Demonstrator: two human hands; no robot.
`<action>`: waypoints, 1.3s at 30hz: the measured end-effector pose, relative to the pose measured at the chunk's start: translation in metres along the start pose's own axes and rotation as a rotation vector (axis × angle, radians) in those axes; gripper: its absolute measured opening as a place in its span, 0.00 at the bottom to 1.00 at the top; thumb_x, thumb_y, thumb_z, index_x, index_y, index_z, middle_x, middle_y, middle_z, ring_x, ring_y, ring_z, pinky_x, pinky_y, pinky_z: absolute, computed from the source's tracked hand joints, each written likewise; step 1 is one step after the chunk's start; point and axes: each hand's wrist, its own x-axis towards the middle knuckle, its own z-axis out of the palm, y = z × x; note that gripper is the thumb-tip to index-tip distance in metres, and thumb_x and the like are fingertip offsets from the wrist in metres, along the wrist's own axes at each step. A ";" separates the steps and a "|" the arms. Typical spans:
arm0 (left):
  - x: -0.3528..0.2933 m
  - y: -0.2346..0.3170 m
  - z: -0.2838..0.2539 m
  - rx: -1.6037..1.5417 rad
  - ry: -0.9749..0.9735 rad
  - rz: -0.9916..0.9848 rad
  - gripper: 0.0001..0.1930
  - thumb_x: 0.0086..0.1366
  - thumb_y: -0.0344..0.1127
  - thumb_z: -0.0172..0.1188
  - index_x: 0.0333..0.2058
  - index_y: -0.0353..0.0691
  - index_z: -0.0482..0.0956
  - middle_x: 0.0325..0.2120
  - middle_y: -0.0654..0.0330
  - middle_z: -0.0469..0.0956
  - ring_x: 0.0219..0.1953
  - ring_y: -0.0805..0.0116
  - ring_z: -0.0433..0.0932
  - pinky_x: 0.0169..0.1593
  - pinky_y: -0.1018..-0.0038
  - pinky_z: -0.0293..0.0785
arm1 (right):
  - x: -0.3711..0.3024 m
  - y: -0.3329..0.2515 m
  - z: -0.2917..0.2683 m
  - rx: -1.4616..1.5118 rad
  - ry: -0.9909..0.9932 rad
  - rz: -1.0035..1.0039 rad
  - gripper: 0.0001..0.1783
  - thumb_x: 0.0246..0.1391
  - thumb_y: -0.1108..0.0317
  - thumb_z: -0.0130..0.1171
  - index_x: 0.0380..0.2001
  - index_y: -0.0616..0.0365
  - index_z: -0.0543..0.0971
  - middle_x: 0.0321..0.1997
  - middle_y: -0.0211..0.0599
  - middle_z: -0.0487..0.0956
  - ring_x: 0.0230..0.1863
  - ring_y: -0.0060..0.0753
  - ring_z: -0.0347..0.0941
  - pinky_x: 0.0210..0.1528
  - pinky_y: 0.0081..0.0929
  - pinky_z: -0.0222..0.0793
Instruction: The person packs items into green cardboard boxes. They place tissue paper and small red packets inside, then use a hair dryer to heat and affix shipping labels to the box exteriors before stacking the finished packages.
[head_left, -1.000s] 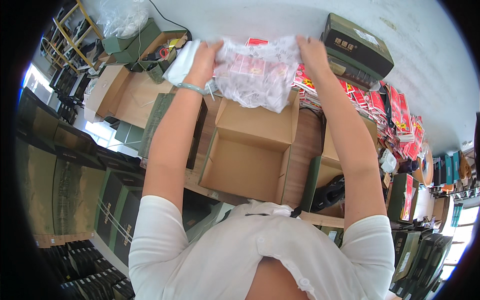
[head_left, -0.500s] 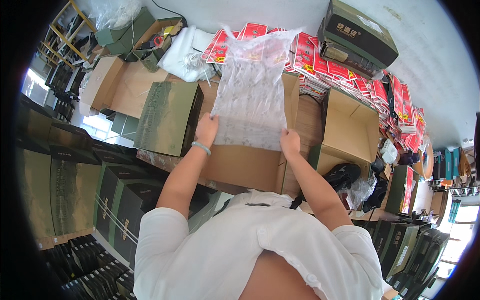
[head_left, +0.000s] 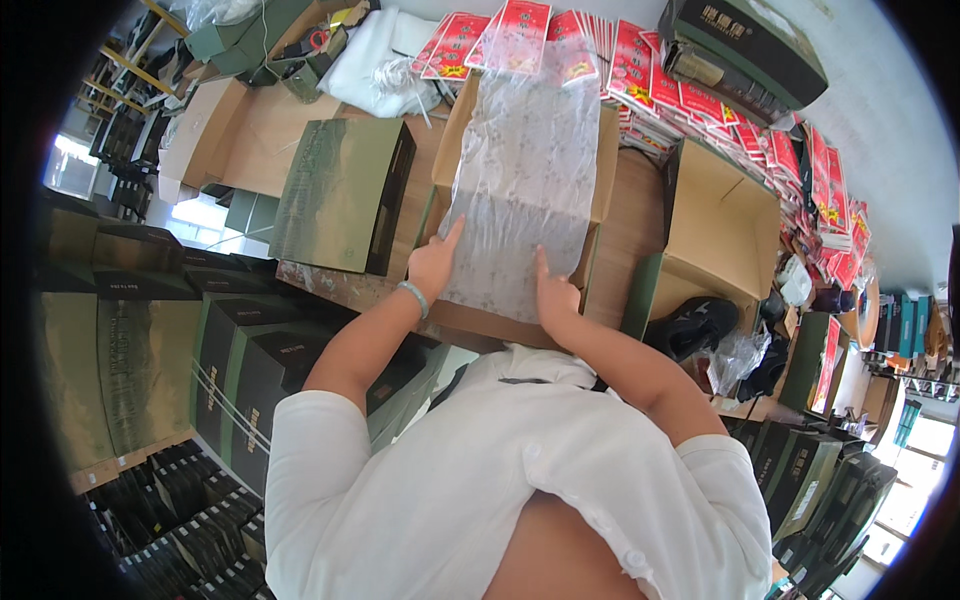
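Note:
A thin, translucent white wrapping sheet (head_left: 520, 180) with a faint pattern lies over an open cardboard shoebox (head_left: 606, 165) in front of me. Its near part sags into the box, and its far end rests on the red packets behind. My left hand (head_left: 433, 268) is at the sheet's left edge, index finger stretched forward along it and the other fingers bent. Near the lower right of the sheet, my right hand (head_left: 557, 297) touches it with its index finger extended, the rest curled. Neither hand visibly grips the sheet.
A closed green shoebox (head_left: 340, 195) stands to the left. On the right, an open box (head_left: 722, 215) has a black shoe (head_left: 695, 328) and crumpled clear plastic (head_left: 735, 360) at its near end. Red packets (head_left: 630, 65) pile along the wall, beneath stacked boxes (head_left: 745, 50).
The sheet has come down from its lifted position into the box. My hands have gone from pinching its near corners to pointing index fingers on it. The view has shifted slightly.

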 end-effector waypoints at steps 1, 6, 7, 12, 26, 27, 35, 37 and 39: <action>0.004 -0.001 0.008 0.061 -0.012 0.018 0.42 0.59 0.27 0.54 0.69 0.49 0.43 0.28 0.50 0.78 0.22 0.56 0.80 0.25 0.65 0.76 | 0.007 -0.002 0.009 -0.064 -0.011 0.033 0.48 0.56 0.73 0.50 0.72 0.43 0.36 0.38 0.56 0.78 0.29 0.46 0.80 0.26 0.41 0.76; 0.012 0.002 0.058 0.352 -0.116 -0.081 0.45 0.56 0.29 0.58 0.69 0.44 0.44 0.23 0.54 0.75 0.17 0.64 0.77 0.17 0.70 0.71 | 0.033 -0.013 0.058 -0.309 -0.111 0.165 0.50 0.55 0.70 0.53 0.72 0.46 0.35 0.34 0.51 0.79 0.25 0.37 0.77 0.16 0.38 0.69; 0.010 0.003 0.067 0.367 -0.090 -0.097 0.45 0.57 0.30 0.59 0.69 0.44 0.43 0.22 0.54 0.75 0.17 0.65 0.76 0.16 0.71 0.71 | 0.035 -0.016 0.068 -0.323 -0.088 0.168 0.52 0.53 0.69 0.55 0.72 0.46 0.34 0.31 0.50 0.78 0.22 0.34 0.74 0.15 0.36 0.66; 0.004 0.009 0.097 0.514 -0.161 -0.121 0.47 0.56 0.29 0.60 0.70 0.43 0.42 0.20 0.54 0.75 0.13 0.69 0.72 0.12 0.70 0.66 | 0.043 -0.022 0.105 -0.413 -0.063 0.183 0.57 0.46 0.71 0.58 0.72 0.45 0.33 0.24 0.48 0.75 0.15 0.27 0.64 0.11 0.31 0.59; 0.003 0.018 0.064 0.333 -0.175 -0.043 0.47 0.58 0.38 0.59 0.70 0.46 0.40 0.46 0.50 0.69 0.44 0.58 0.72 0.45 0.59 0.68 | 0.033 -0.022 0.052 -0.344 -0.189 0.026 0.53 0.52 0.68 0.57 0.72 0.44 0.34 0.57 0.50 0.67 0.38 0.41 0.72 0.27 0.38 0.70; 0.002 0.018 0.058 0.190 -0.243 0.038 0.50 0.55 0.41 0.63 0.70 0.47 0.40 0.51 0.50 0.66 0.50 0.56 0.68 0.51 0.58 0.64 | 0.032 -0.023 0.050 -0.315 -0.066 -0.065 0.53 0.53 0.67 0.56 0.72 0.44 0.35 0.62 0.49 0.63 0.44 0.44 0.72 0.33 0.41 0.72; -0.010 0.020 0.053 0.105 -0.463 0.294 0.69 0.38 0.56 0.76 0.70 0.57 0.33 0.71 0.49 0.29 0.73 0.50 0.33 0.70 0.49 0.36 | 0.024 -0.016 0.082 -0.127 -0.080 -0.217 0.68 0.35 0.57 0.74 0.72 0.42 0.38 0.76 0.48 0.32 0.74 0.60 0.35 0.68 0.53 0.48; -0.007 0.015 0.052 0.043 -0.515 0.263 0.70 0.36 0.57 0.76 0.70 0.60 0.32 0.70 0.46 0.26 0.72 0.46 0.31 0.69 0.46 0.37 | 0.021 -0.013 0.084 -0.092 -0.123 -0.156 0.70 0.33 0.57 0.76 0.72 0.40 0.37 0.76 0.47 0.27 0.74 0.64 0.32 0.69 0.54 0.48; -0.005 0.013 0.050 0.017 -0.552 0.208 0.71 0.34 0.58 0.77 0.70 0.61 0.32 0.69 0.43 0.23 0.72 0.42 0.29 0.68 0.45 0.38 | 0.018 -0.012 0.079 -0.054 -0.158 -0.106 0.71 0.34 0.59 0.76 0.72 0.38 0.35 0.76 0.46 0.25 0.73 0.68 0.32 0.68 0.55 0.48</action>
